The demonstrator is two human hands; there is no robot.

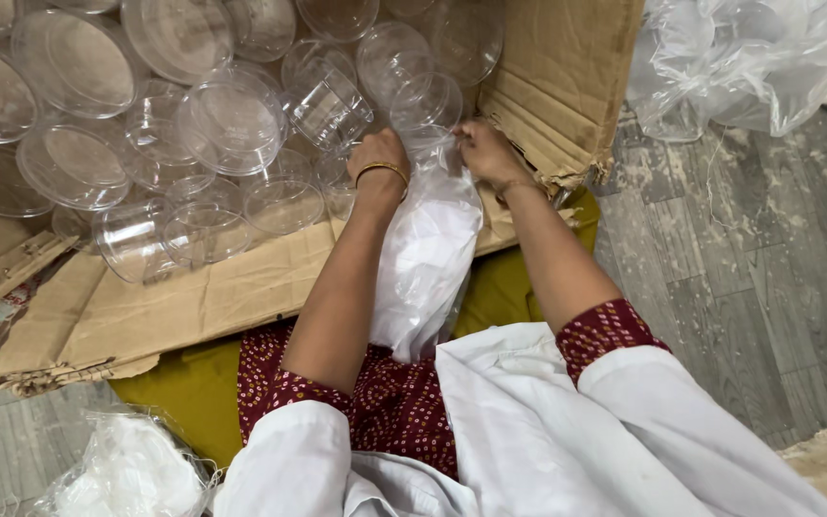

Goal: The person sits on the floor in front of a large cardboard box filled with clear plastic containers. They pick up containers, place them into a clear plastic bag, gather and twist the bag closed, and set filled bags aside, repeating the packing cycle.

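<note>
Head view showed the left hand [380, 158] and right hand [483, 151] both pinching the top of a clear plastic bag [425, 254] hanging below them, with clear round containers [232, 120] piled just beyond on flattened cardboard [193, 297]

Soft, even daylight fills the head view, bright without being harsh. Shadows are faint: a weak one lies under the flattened cardboard [193, 297] toward 8 o'clock, and another beneath the arms near the centre. Small white glints sit on the rims of the clear plastic containers [232, 120] from 10 to 12 o'clock, and the clear plastic sheeting [748, 57] at 1 o'clock shows pale glare. The white sleeves [624, 431] at 5 o'clock are close to overexposed, with little fold detail. Focus is fairly sharp at the centre; the corners soften slightly, and lines bend mildly outward at the edges.
</note>
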